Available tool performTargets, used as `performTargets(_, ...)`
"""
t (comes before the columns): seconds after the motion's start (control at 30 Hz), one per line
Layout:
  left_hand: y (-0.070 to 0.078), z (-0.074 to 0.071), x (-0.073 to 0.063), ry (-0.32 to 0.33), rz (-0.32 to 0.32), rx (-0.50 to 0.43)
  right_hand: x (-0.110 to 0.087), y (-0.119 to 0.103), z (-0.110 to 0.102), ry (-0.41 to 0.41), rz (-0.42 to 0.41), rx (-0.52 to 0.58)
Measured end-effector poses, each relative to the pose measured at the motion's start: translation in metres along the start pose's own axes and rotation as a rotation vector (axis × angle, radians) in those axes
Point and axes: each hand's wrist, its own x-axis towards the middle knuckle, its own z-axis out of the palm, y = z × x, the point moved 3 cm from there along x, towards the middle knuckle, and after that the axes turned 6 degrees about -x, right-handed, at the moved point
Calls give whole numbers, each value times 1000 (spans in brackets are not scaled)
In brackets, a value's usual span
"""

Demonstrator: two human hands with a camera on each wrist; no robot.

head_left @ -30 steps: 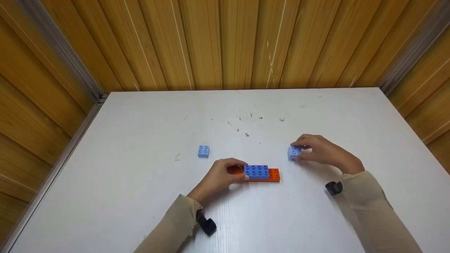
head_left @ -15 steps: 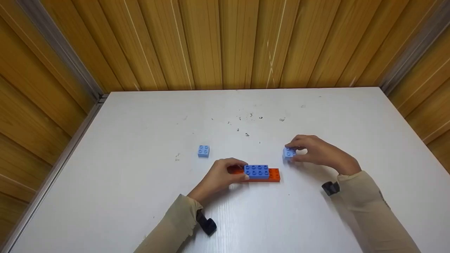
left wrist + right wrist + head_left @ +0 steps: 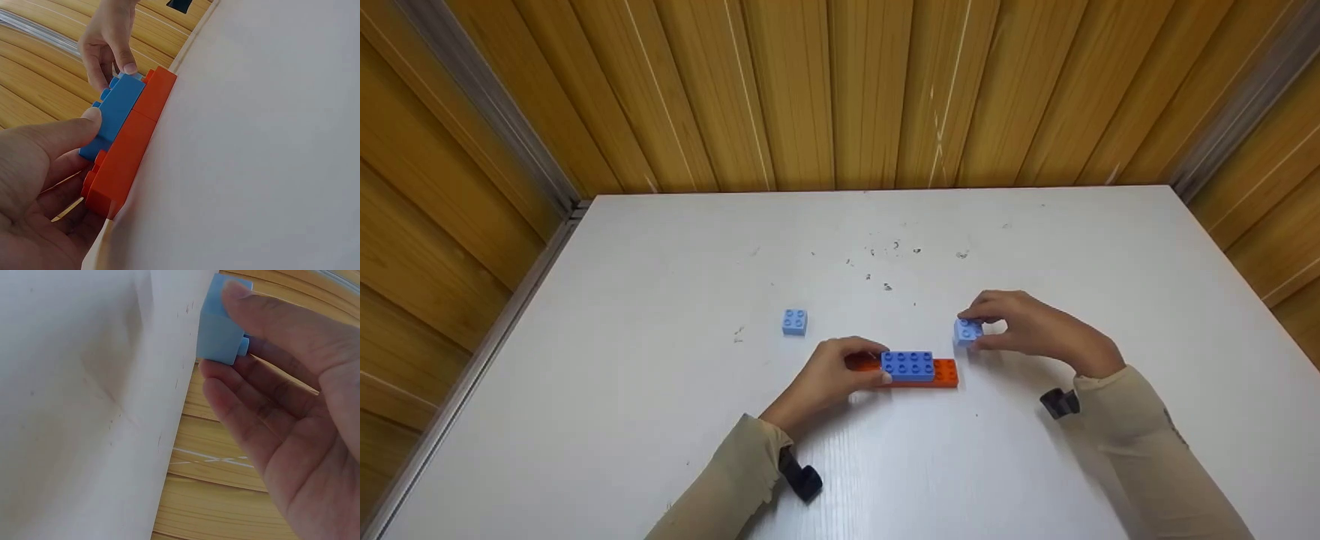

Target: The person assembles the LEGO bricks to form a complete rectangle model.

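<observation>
My left hand (image 3: 829,371) pinches the left end of a blue eight-stud brick (image 3: 907,366) between thumb and fingers. That brick sits on a low orange base (image 3: 947,373), which the left wrist view shows as two orange bricks (image 3: 132,140) set end to end, their seam under the blue brick. Studs of the base show at both ends. Up and to the right, my right hand (image 3: 1027,328) holds a light blue four-stud brick (image 3: 966,333) between thumb and fingertips. In the right wrist view this brick (image 3: 218,334) has its studs turned toward the palm.
A second light blue four-stud brick (image 3: 794,322) stands on the white table (image 3: 660,360), behind and left of the orange base. Wood-patterned panels (image 3: 870,97) rise behind the table and at both sides. Dark scuffs mark the tabletop's middle.
My right hand has moved left and slightly nearer with the light blue brick, toward the blue and orange bricks. The left hand and the bricks under it stay in place.
</observation>
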Motion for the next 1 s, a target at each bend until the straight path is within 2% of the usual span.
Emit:
performTargets(0.33, 0, 1, 1, 6, 19, 15, 1, -9, 2, -13, -35, 13)
performTargets(0.77, 1, 0, 1, 1, 15, 27, 2, -18, 4, 16, -152, 19)
performTargets(1.0, 1, 1, 1, -4, 2, 46, 1, -22, 6, -1, -153, 12)
